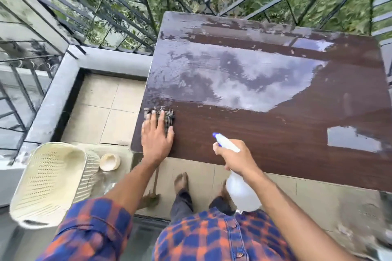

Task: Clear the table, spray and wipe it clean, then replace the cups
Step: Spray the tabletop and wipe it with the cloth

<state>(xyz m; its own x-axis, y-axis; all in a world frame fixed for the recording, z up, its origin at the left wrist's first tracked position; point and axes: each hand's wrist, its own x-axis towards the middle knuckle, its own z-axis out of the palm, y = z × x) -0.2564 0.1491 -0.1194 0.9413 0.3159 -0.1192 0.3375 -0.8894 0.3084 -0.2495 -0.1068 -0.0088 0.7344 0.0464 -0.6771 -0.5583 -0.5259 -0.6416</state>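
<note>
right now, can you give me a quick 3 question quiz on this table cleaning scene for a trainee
1. True or false: the left hand lies flat on a dark cloth near the table corner.
2. What does the right hand grip? A) a cup B) a spray bottle C) a brush
3. Fill in: off the table, the cream cup sits beside the ____.

Key: 1 true; 2 B; 3 basket
</note>
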